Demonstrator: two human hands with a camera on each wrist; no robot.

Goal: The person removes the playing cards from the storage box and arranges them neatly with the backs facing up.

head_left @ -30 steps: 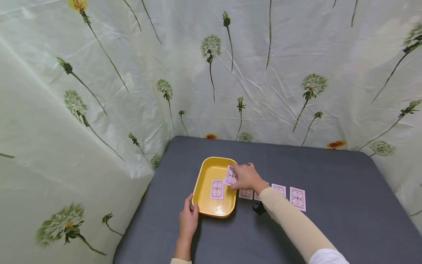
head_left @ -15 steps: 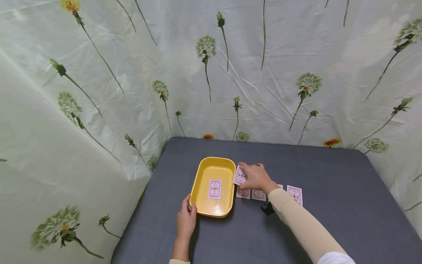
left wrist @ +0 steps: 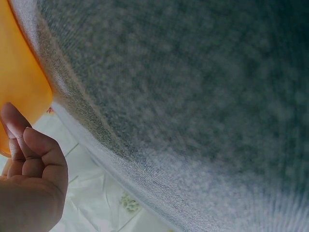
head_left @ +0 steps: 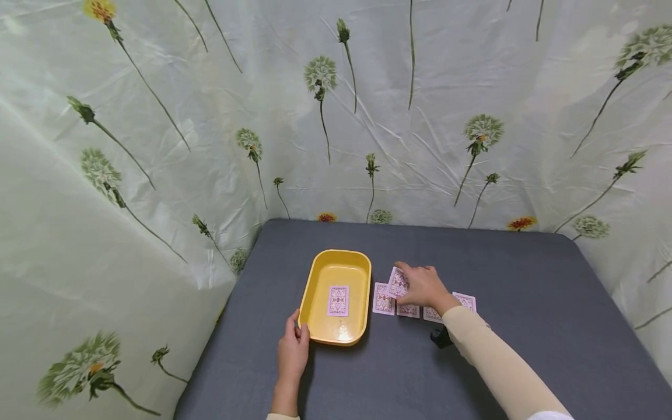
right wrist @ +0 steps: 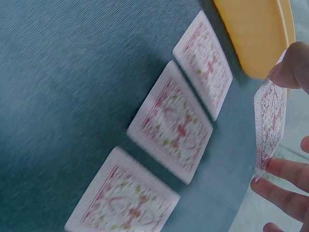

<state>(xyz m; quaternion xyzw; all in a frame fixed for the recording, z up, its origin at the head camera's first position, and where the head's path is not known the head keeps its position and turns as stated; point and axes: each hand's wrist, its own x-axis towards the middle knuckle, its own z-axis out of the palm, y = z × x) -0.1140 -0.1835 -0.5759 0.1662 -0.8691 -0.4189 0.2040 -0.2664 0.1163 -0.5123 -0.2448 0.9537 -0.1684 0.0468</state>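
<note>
My left hand (head_left: 293, 350) holds the near left corner of a yellow plastic tray (head_left: 343, 269), thumb and fingers at its rim; the left wrist view shows this hand (left wrist: 38, 169) at the tray's edge (left wrist: 21, 72). One playing card (head_left: 338, 301) lies face down inside the tray. To the right of the tray, my right hand (head_left: 426, 287) pinches another playing card (head_left: 397, 282) by its opposite edges, raised over a row of face-down cards. In the right wrist view, the held card (right wrist: 270, 118) is tilted and touches none of the lying cards.
Several playing cards lie in a row on the dark grey tabletop (head_left: 367, 379), the leftmost card (head_left: 383, 299) close by the tray. Part of the row is behind the right hand and sleeve. A flowered curtain (head_left: 394, 116) borders the table's back and left.
My right hand has carried its card rightward, from over the tray to over the row on the table. My left hand keeps its hold on the tray.
</note>
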